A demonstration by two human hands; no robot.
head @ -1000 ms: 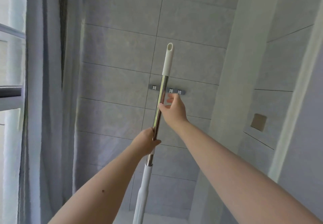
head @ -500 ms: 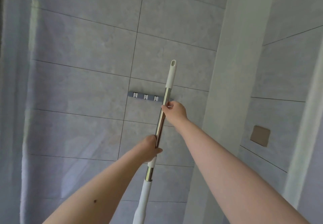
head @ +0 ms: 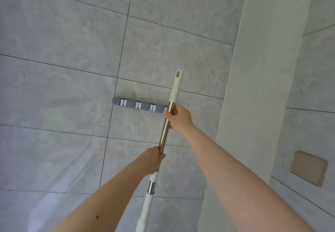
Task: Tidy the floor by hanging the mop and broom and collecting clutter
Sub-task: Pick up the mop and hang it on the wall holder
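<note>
At the right end of the grey wall-mounted clip rail (head: 139, 106), we hold the steel-and-white mop handle (head: 165, 130) upright, right hand (head: 179, 118) wrapped high, left hand (head: 154, 160) wrapped lower. Clipping looks unfinished; broom and clutter remain, unseen.

Mop handle (head: 166, 128) now swung right, chrome shaft up against the far-right clip of the wall rack (head: 139, 105). Right hand (head: 179, 117) went from open touch to curled grip on shaft, beside rack.
</note>
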